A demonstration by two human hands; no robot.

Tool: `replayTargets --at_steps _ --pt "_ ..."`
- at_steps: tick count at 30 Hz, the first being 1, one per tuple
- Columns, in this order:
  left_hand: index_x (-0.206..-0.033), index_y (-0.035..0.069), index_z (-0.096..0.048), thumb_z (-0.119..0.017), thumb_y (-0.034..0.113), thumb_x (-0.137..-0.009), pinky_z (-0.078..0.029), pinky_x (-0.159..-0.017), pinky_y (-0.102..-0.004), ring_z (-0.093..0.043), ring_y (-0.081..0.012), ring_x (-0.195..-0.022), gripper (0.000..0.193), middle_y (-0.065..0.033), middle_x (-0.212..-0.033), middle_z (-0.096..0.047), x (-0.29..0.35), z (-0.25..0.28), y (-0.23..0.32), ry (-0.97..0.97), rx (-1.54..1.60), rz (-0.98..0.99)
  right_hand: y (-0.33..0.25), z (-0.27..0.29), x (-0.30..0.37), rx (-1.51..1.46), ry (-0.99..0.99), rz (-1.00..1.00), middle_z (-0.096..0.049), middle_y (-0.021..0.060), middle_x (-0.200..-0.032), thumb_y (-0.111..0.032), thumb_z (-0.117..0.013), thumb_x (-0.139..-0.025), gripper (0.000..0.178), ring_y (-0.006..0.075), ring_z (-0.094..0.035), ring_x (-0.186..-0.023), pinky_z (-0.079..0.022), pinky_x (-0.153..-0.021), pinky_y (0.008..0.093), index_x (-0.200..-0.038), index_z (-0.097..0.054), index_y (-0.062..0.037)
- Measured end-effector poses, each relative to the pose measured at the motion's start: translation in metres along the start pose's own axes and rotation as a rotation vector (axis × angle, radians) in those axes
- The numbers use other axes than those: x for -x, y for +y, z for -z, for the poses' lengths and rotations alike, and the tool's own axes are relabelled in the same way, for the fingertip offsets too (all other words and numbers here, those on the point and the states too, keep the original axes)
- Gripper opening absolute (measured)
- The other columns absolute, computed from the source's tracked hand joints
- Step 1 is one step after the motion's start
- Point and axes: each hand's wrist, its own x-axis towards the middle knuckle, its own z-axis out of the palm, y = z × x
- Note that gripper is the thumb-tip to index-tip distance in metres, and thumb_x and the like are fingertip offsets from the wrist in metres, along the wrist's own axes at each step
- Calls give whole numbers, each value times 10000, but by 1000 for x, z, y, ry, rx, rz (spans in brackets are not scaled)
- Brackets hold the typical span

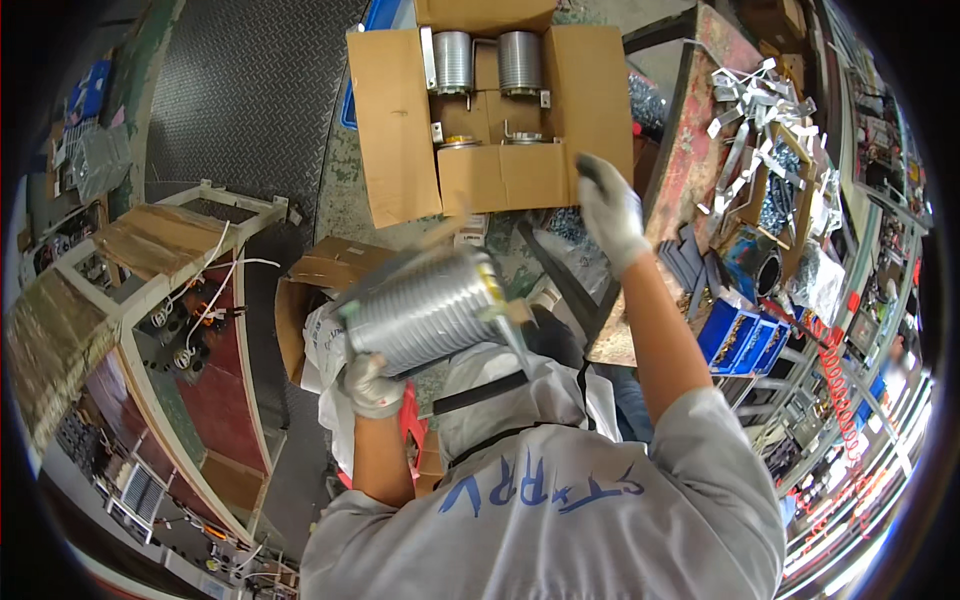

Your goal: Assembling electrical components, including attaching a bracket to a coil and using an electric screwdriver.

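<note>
My left hand [372,386], in a pale work glove, grips the lower left end of a ribbed silver metal cylinder [425,312]. The cylinder lies tilted in front of my body and is smeared by motion; a yellowish rim and a bracket show at its right end. My gloved right hand [612,208], with dark fingertips, reaches forward with fingers stretched out at the right flap of an open cardboard box [395,130]. Whether it touches the flap, I cannot tell. Two similar ribbed cylinders [520,62] stand in the box's far part; the tops of two more items show nearer.
To the right, a worn workbench [672,165] carries a heap of metal brackets [745,130] and blue parts bins [738,338]. On the left stands a wood-topped frame [150,240] with loose white wires. A smaller open carton [335,262] sits beside my left arm.
</note>
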Motion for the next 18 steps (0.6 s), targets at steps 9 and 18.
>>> replayTargets --at_steps 9,18 --pt "-1423 98 -380 -688 444 -627 -454 -956 -642 -496 -448 -1211 921 -208 -1352 -479 8 44 44 273 -30 -174 91 -174 -108 858 -427 -112 -403 127 -1475 -257 -550 -835 563 275 -330 -1397 -207 -1155 458 -1377 -461 -136" --pt "-1353 2 -425 -639 538 -656 -596 -777 -526 -631 -423 -997 905 -260 -1254 -540 3 24 28 330 49 -154 3 -91 -10 822 -612 -258 -582 174 -1163 -236 -619 -761 416 356 -571 -1097 -479 -895 462 -1143 -595 -75"
